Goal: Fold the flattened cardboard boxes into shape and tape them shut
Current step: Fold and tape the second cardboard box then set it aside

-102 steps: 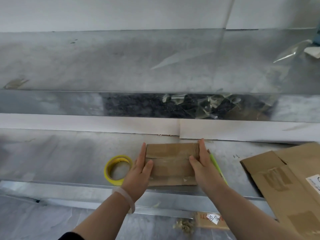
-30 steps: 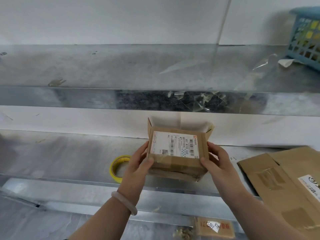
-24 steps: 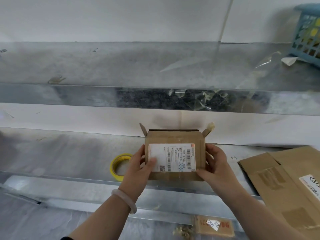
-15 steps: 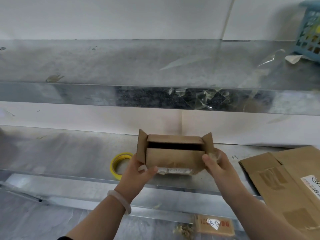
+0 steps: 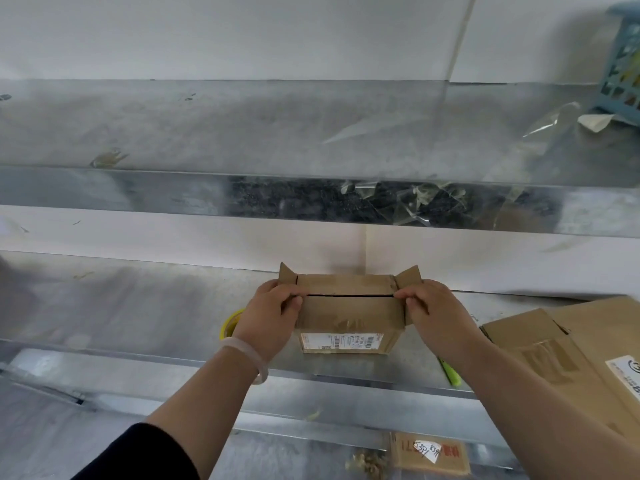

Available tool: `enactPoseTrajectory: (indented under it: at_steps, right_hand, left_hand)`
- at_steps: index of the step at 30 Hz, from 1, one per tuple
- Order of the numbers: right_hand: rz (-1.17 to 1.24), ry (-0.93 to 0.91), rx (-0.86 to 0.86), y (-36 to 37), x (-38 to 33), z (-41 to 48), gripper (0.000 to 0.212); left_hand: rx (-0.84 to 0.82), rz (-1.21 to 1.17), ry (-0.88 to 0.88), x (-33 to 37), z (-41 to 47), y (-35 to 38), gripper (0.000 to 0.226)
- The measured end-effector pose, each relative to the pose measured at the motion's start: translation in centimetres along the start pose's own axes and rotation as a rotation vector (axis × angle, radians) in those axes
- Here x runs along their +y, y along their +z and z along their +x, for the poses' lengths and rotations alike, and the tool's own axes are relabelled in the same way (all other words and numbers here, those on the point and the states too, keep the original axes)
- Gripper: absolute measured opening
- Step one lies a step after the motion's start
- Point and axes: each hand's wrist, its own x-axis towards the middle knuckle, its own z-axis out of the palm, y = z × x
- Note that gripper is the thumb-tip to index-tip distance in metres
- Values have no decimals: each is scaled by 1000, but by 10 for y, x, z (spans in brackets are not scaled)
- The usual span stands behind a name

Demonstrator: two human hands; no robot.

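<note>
Since half a second ago the box (image 5: 348, 311) has come down onto the metal worktop (image 5: 138, 306). Its label now faces near, and its two long top flaps are pressed almost together, leaving a thin dark slit.

The left hand (image 5: 268, 315) and right hand (image 5: 433, 311) clasp its ends, thumbs on the near flap. Both short end flaps stand up outside.

The likely trouble is springback. The tape roll (image 5: 229, 323) lies half hidden behind the left hand, and letting go to reach it could let the flaps gape. Taping over the upright end flaps would also leave a crooked seam.

Flattened boxes (image 5: 571, 358) wait at the right, with a green pen-like tool (image 5: 450, 374) near them. An upper shelf (image 5: 173, 195) carries scraps of clear tape and a blue basket (image 5: 623, 64) at the far right, against a white wall (image 5: 242, 36).
</note>
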Motion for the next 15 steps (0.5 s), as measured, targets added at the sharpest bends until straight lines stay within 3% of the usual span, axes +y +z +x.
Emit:
enactPoseTrajectory:
  at_steps: [2,6,8,11,12,15]
  right_hand:
    - [99,69,-40,-5,-4,3,26]
    - [388,231,-143,-14,-10,4,24]
    - [233,183,-182,-14,-9,7,26]
    - [85,93,-255,-16,-9,14,21]
    - [74,77,-297,-16,-9,17,33]
    - [-2,45,-373,-13,-6,24,74]
  left_hand:
    - [-8,-56,-47,-1,5,0,14]
    - [-9,-337,-254,7,8,-7,35]
    - [-73,-265,-256,6,11,-11,36]
    - [-265,-164,-193,11,16,-21,16]
    - [-337,-154,-168,14,17,-25,21]
    - [-475,-56,-103,19,21,-29,67]
